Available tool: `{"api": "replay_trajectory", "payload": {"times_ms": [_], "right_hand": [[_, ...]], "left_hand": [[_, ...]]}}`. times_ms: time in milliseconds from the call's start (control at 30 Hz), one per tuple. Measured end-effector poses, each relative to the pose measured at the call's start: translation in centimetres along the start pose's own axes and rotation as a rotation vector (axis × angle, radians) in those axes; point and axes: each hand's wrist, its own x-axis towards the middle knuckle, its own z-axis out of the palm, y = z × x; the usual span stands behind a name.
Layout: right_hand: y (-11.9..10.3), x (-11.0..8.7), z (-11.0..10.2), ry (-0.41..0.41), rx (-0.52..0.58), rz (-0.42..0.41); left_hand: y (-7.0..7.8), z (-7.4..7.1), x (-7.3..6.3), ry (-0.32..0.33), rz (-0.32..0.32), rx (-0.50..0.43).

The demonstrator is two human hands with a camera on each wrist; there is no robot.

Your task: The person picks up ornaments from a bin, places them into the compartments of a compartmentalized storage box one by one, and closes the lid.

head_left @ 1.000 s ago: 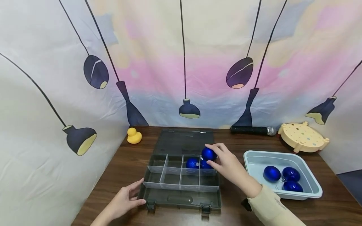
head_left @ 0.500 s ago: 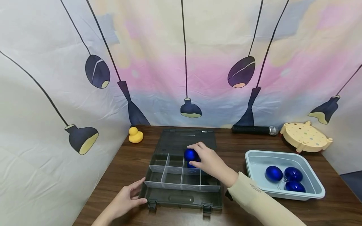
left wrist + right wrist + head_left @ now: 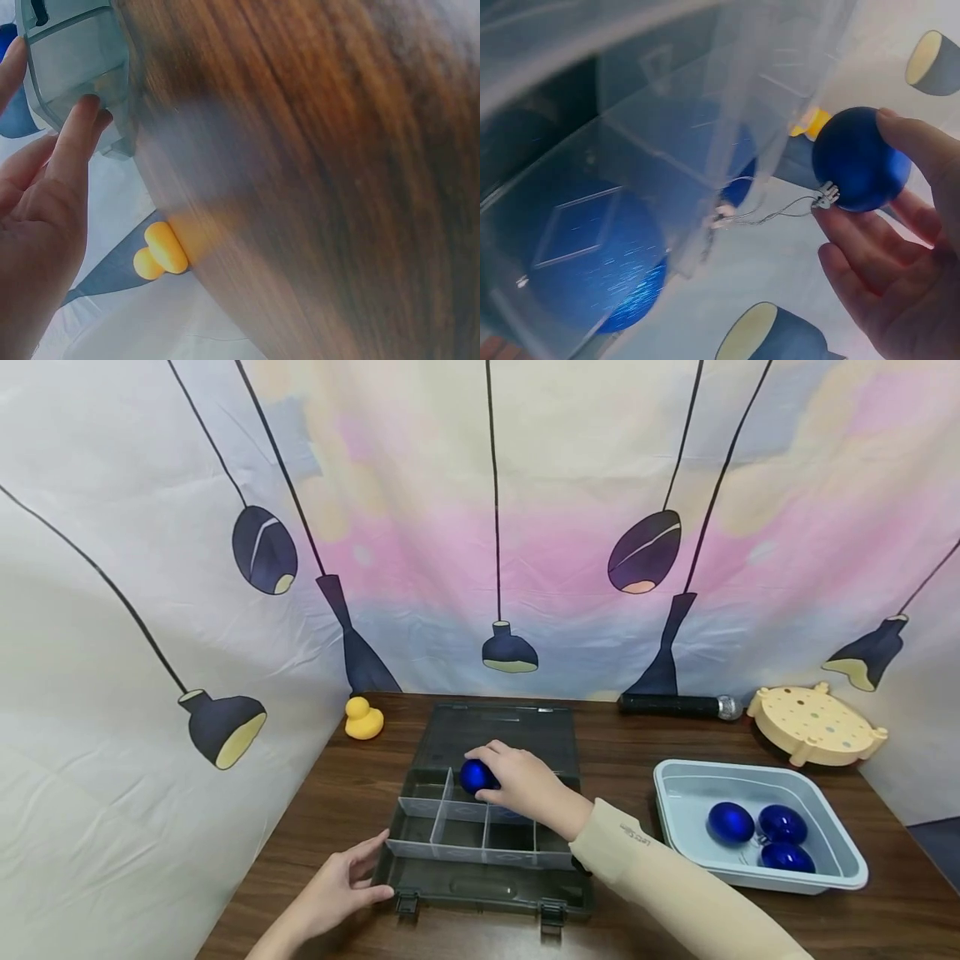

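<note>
My right hand (image 3: 525,785) pinches a blue Christmas bauble (image 3: 476,777) between thumb and fingers, over the back row of a dark see-through divided box (image 3: 480,889). In the right wrist view the held bauble (image 3: 861,159) has a silver cap and a thin string loop. Two more blue baubles are visible there through the clear dividers, one with a glittery surface (image 3: 637,296). The right hand hides them in the head view. My left hand (image 3: 341,881) rests with extended fingers against the box's left side, its thumb at the front left corner.
A pale blue tray (image 3: 825,827) to the right contains three blue baubles (image 3: 731,823). Along the back stand a yellow rubber duck (image 3: 363,720), a black microphone (image 3: 675,706) and a cream spotted round toy (image 3: 813,722). The box's lid (image 3: 502,727) lies opened backward.
My right hand has carried the bauble leftward along the back row, from above the right-end compartment to the second from the left. The left hand stays at the box.
</note>
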Motion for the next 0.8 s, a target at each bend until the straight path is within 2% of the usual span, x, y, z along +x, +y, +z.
{"api": "replay_trajectory", "payload": {"times_ms": [167, 467, 667, 800], "right_hand": [[-0.4, 1.0, 0.4, -0.03, -0.029, 0.012], [-0.6, 2.0, 1.5, -0.067, -0.17, -0.022], [-0.7, 1.9, 2.0, -0.093, -0.115, 0.003], [-0.8, 1.8, 1.8, -0.134, -0.116, -0.014]], "left_hand": [[0.1, 0.1, 0.1, 0.0, -0.004, -0.007], [-0.1, 0.1, 0.2, -0.003, 0.007, -0.014], [-0.1, 0.1, 0.1, -0.005, 0.01, -0.021], [-0.1, 0.0, 0.0, -0.004, 0.01, -0.023]]}}
